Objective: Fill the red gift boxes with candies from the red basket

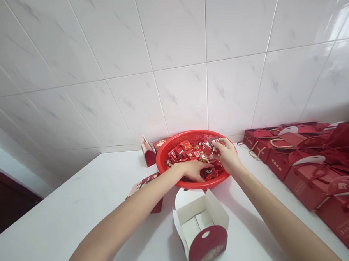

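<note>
A red plastic basket full of wrapped candies, mostly in red wrappers, stands against the tiled wall. My left hand reaches into its near side, thumb and fingers apart among the candies; the fingertips are partly hidden. At the right rim, my right hand pinches a few dark red wrapped candies above the pile. Just in front of the basket, between my forearms, sits an open carton, white inside and dark red outside, with its flaps raised. Pale flat pieces show at its bottom.
Rows of dark red gift boxes with cord handles fill the right side of the white table. A small red box stands left of the basket. Another printed box lies partly behind my left forearm.
</note>
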